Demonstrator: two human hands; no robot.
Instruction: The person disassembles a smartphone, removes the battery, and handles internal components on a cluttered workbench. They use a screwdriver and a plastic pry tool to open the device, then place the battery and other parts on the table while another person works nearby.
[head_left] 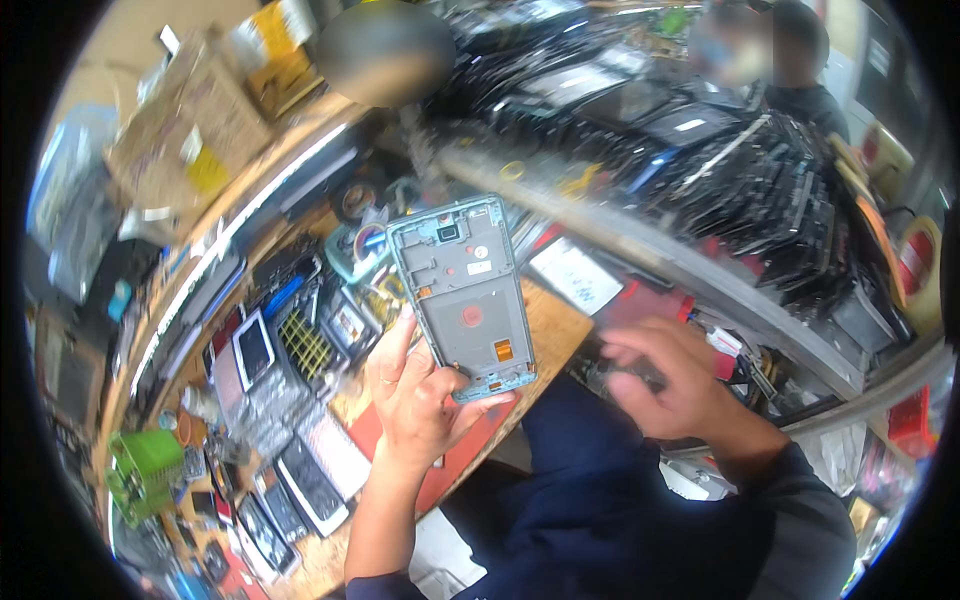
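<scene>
My left hand (412,405) grips the lower end of a phone frame (470,312) and holds it upright over the workbench. The frame has light blue edges and a bare grey inner face, with a camera opening near the top and a small orange flex piece low on the right. A ring shows on one finger of this hand. My right hand (672,385), somewhat blurred, hovers to the right of the bench corner. Its thumb and fingers are bent but apart, and I see nothing held between them. Under my left wrist lies a red mat (460,450) on the wooden bench.
Several phones (310,485) and parts cover the bench at left, near a green basket (140,470). A cardboard box (185,140) stands far left. Behind a metal ledge (660,245), dark phone panels (720,190) are piled up. Other people are at the far side.
</scene>
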